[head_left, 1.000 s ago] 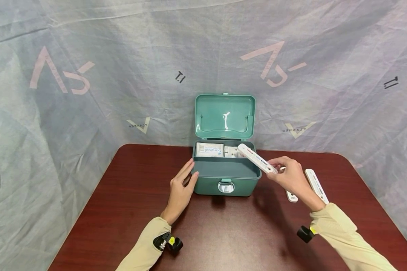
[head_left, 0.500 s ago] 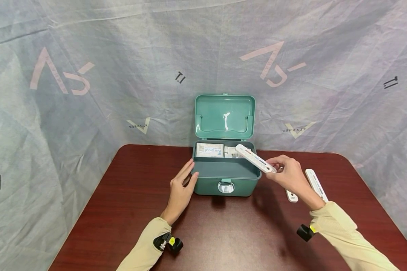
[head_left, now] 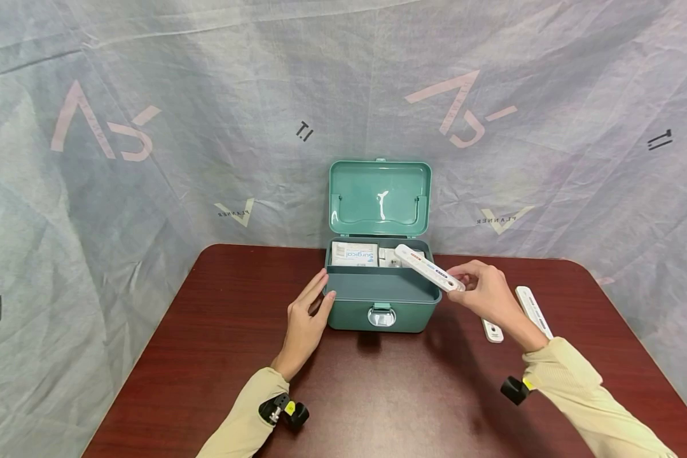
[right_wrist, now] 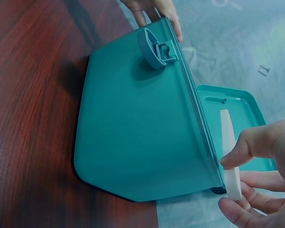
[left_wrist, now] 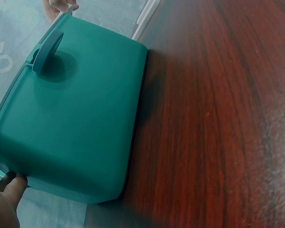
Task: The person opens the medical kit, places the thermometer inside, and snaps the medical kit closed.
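Near the worktop's point(head_left: 235, 356) far edge, the right hand's point(head_left: 489, 292) fingers pinch a white stick point(head_left: 426, 267), seemingly being stowed, needing lowering; the left hand's point(head_left: 303, 327), spread, touch the box point(head_left: 349, 315).

Place: apparently a curtained-off recording booth; the wider room is hidden. Grey fabric point(head_left: 235, 159), creased and seamed, rises behind the worktop point(head_left: 206, 356) and along both its sides. It bears repeated printed marks, including pink letters point(head_left: 67, 117) and "PLANNER" in reversed lettering. The worktop shows reddish-brown wood grain and rounded far corners, of a kind found in offices. Black devices point(head_left: 514, 390) sit at both sleeves point(head_left: 235, 423), consistent with filming. A box point(head_left: 349, 315) holds a packet point(head_left: 353, 253) lettered "Surgical"; this alone does not establish a clinic.
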Available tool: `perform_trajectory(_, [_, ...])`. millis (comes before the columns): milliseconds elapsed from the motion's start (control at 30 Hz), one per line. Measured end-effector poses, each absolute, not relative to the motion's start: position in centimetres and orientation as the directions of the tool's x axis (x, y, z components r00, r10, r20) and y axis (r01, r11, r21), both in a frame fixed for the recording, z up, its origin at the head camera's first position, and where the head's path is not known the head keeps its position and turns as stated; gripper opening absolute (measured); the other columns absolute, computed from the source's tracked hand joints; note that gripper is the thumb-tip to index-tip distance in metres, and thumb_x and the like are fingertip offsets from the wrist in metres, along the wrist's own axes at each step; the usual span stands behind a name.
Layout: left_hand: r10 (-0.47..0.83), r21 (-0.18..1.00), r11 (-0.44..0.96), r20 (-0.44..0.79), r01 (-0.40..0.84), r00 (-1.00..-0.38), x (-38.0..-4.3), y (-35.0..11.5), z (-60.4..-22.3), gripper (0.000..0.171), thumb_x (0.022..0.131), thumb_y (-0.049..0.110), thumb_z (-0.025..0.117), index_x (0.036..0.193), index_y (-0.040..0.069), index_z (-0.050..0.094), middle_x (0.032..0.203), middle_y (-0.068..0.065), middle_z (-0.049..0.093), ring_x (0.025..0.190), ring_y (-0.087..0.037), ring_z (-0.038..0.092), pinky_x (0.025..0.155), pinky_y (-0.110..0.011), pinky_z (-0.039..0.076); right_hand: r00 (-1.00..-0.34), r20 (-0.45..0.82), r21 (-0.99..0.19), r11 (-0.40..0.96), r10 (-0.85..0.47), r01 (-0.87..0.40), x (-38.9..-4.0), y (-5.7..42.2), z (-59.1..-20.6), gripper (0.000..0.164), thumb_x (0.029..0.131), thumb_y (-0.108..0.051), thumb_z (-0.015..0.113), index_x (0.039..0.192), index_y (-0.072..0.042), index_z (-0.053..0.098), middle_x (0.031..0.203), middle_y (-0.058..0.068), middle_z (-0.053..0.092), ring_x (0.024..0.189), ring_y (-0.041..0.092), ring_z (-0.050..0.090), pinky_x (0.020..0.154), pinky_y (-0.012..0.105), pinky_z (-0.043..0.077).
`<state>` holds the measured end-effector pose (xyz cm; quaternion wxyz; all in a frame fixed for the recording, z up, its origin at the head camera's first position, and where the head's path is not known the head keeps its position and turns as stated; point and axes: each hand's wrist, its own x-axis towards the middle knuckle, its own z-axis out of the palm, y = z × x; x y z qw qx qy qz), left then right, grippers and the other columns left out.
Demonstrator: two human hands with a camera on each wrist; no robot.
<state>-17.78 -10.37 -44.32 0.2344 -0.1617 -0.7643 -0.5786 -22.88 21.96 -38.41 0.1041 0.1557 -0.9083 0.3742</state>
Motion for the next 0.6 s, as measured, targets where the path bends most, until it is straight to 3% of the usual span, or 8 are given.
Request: perform_trajectory(600, [-0.024, 0.804, 0.267, 0.557, 0.531, -0.830, -17.80, -10.40, -44.29, 0.041, 0.093, 0.001, 0.058, 0.131, -0.011, 0.049, 0.139, -0.023, 0.045, 0.127, -0.035, 0.044, 0.093, -0.049, 0.044, -0.924, 0.289, -0.636, 0.671, -0.252, -0.382, -23.27, 21.40, -38.07, 0.030, 0.066, 0.001, 0.074, 0.095, -0.003, 0.072, 0.084, 0.008, 0.063, 0.068, 0.017, 0.057, 0.058, 0.020, 0.046])
